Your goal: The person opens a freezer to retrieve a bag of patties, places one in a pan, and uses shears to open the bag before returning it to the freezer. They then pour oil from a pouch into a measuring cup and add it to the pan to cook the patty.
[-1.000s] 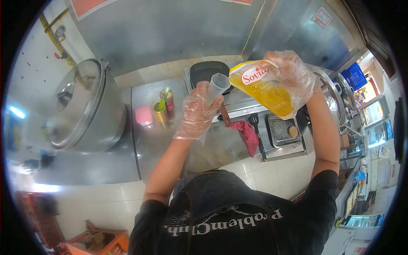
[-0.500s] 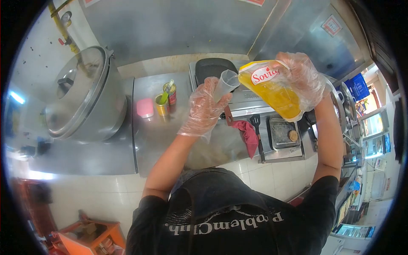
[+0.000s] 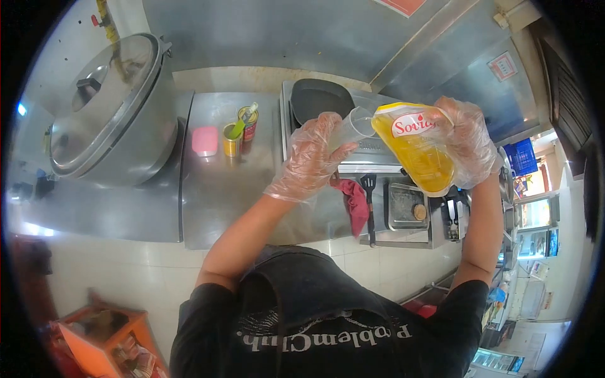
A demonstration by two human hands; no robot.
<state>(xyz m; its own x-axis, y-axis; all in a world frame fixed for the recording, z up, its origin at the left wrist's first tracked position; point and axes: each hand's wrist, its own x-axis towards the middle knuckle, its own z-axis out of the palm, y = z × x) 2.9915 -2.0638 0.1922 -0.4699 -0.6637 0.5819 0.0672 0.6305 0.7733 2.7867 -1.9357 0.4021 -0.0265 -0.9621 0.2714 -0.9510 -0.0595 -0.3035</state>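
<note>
My left hand (image 3: 313, 154), in a clear plastic glove, is wrapped round a clear plastic cup (image 3: 354, 126) that tilts toward the pouch. My right hand (image 3: 467, 140), gloved too, grips a yellow oil pouch (image 3: 416, 148) by its far side, with the pouch's spout end at the cup's rim. Whether oil is flowing is too small to tell. Behind the cup sits a black square pan (image 3: 320, 101) on the stove.
A large lidded pot (image 3: 135, 126) stands at the left. On the steel counter (image 3: 220, 195) are a pink container (image 3: 205, 140), two cans (image 3: 232, 145) with a green utensil, a red cloth (image 3: 354, 205), a black spatula (image 3: 370, 208) and a metal tray (image 3: 408, 206) holding a round object.
The view has shifted, so the counter items appear further left. Both hands and the cup and pouch they hold appear slightly further right and lower, with both grips kept.
</note>
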